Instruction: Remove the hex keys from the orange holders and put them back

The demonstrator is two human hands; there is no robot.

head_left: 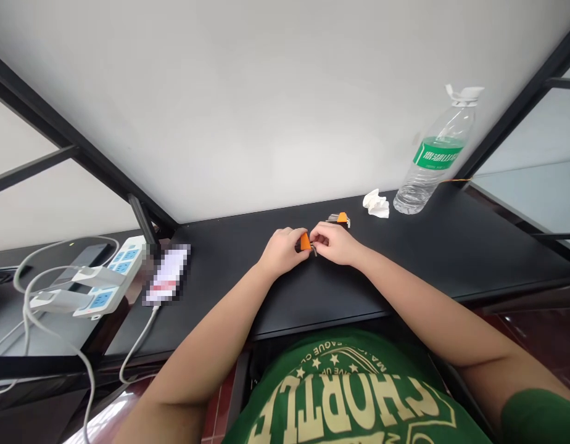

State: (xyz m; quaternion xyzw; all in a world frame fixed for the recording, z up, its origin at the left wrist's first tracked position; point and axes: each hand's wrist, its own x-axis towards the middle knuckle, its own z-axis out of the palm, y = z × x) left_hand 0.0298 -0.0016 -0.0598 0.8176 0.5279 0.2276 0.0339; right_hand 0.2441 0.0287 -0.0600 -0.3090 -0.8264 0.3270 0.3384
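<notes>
Both my left hand (pixel 282 250) and my right hand (pixel 334 243) close on a small orange holder with metal hex keys (pixel 305 242) above the black desktop (pixel 220 259). Its short metal ends poke out beside my right fingers, and my fingers hide most of it. Just beyond my right hand, a second orange holder with a fan of hex keys (pixel 338 217) lies on the desk, apart from both hands.
A crumpled white tissue (pixel 375 204) and a clear water bottle with a green label (pixel 433 166) lie on the desk to the right. At the left are a blurred phone (pixel 167 274) on a white cable and a white power strip (pixel 123 274) with plugs. Black frame bars border the desk.
</notes>
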